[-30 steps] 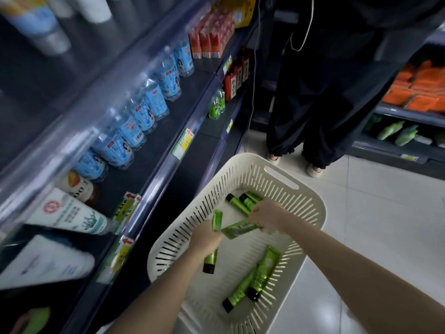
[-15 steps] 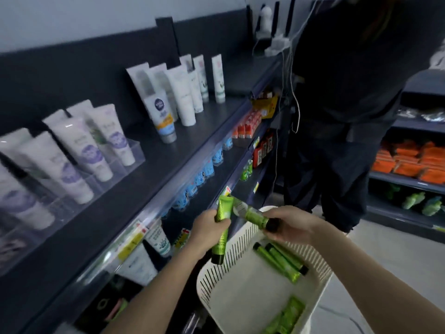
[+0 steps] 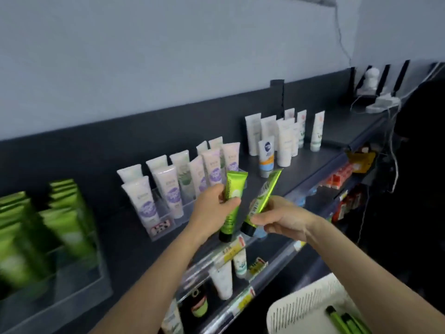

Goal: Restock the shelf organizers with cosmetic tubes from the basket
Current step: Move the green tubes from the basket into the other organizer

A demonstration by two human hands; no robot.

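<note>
From my seat I have both hands raised in front of the dark top shelf (image 3: pixel 313 162), close to the middle of the view. The left hand (image 3: pixel 212 209) has fingers and thumb curled round a green tube (image 3: pixel 233 201), held nearly upright, black cap down and crimped end up. Just at its three o'clock, the right hand (image 3: pixel 283 219) pinches a second green tube (image 3: pixel 263 201) near the black cap; this one leans, its crimped end pointing toward one o'clock. The two tubes are close, but I cannot tell whether they touch. At nine o'clock from the hands a clear organizer (image 3: pixel 79 283) on the shelf carries rows of shelved green tubes (image 3: pixel 60 220), blurred. Between it and the hands a second clear organizer (image 3: pixel 178 220) holds white tubes with purple labels (image 3: pixel 147 203). At one o'clock stands a loose group of white tubes (image 3: pixel 284 138). The white slotted basket (image 3: pixel 301 314) sits at five o'clock, by the frame's lower edge, with spare green tubes (image 3: pixel 342 320) lying in it
</note>
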